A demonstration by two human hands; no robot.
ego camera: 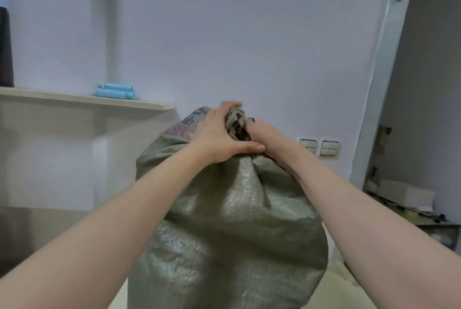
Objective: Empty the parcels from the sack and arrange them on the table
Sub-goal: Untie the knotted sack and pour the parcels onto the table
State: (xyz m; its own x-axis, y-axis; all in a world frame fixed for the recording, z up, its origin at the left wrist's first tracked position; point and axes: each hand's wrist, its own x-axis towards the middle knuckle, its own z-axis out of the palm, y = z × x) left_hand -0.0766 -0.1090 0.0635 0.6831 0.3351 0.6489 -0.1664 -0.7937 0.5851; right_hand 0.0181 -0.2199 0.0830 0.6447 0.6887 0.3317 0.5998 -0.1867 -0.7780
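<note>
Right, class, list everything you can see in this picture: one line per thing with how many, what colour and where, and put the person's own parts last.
sack: one, grey-green woven, centre, upright, neck bunched at top
shelf: one, pale beige, on left wall
cylinders: at least two, light blue, lying on shelf
dark object: one, blackish, far left on shelf
wall switches: two, cream, on wall right of sack
box: one, whitish, low at right past door frame
left grip: one, bare hand, holds sack neck from left
right grip: one, bare hand, fingers curled into sack neck from right
</note>
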